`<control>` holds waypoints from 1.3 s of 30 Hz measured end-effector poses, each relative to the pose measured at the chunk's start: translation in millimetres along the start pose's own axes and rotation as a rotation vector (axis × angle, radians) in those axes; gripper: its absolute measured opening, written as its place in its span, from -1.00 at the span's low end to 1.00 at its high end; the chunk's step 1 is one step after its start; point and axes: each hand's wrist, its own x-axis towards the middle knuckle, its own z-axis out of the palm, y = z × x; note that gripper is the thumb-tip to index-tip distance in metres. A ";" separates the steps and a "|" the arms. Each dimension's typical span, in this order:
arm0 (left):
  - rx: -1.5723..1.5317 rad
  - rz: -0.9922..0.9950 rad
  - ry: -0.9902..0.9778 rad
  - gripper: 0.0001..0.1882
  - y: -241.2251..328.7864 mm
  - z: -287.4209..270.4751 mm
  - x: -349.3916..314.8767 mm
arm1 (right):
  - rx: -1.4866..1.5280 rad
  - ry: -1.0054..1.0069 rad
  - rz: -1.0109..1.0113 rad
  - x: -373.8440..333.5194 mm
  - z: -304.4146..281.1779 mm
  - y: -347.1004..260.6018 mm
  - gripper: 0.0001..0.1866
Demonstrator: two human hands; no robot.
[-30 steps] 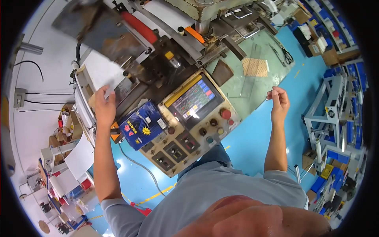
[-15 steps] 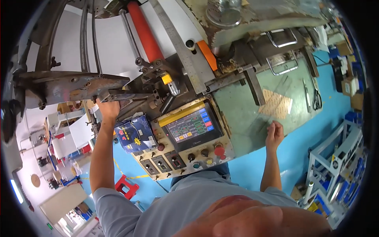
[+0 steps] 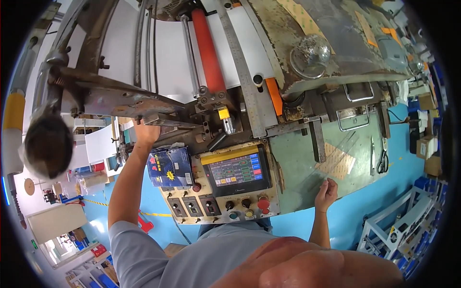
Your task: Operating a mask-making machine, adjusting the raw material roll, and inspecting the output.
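Note:
My left hand (image 3: 148, 133) reaches up to a metal bar (image 3: 165, 121) on the machine's left side. Its fingers go behind the bar and are hidden, so what they grip does not show. Below that wrist lies a dark blue printed packet (image 3: 170, 167) beside the control panel (image 3: 225, 200) with its lit touchscreen (image 3: 235, 172). Over the front edge of the green tabletop (image 3: 293, 153) hovers my right hand (image 3: 326, 193), fingers curled in, with nothing visible in it. Closest to it are a clear ruler-like strip (image 3: 309, 184) and a tan patterned sheet (image 3: 338, 162).
A red roller (image 3: 209, 53) and a long steel rule (image 3: 242, 72) run back over a white sheet. Tweezers (image 3: 372, 156) and black-handled scissors (image 3: 382, 162) lie at the tabletop's right. A dark round knob (image 3: 48, 146) stands at far left. A white frame rack (image 3: 398, 221) is at lower right.
The view has tilted upward, bringing more of the machine's top and the dark knob into sight. Both hands stay in nearly the same places against the machine and tabletop.

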 end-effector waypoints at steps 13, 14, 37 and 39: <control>-0.295 -0.037 0.289 -0.64 22.6 -32.0 18.4 | -0.106 -0.018 -0.068 4.5 4.7 -10.9 -0.82; -0.300 -0.038 0.294 -0.64 25.1 -36.8 18.5 | -0.109 -0.015 -0.073 4.4 4.2 -11.1 -0.82; -0.165 -0.263 0.552 -0.54 56.8 -47.6 -39.6 | 0.289 -0.329 -0.080 14.8 -26.8 19.3 -0.84; -0.285 -0.479 0.487 -0.50 109.0 -78.5 -82.4 | 0.481 -0.600 0.145 28.8 -69.1 11.8 -0.83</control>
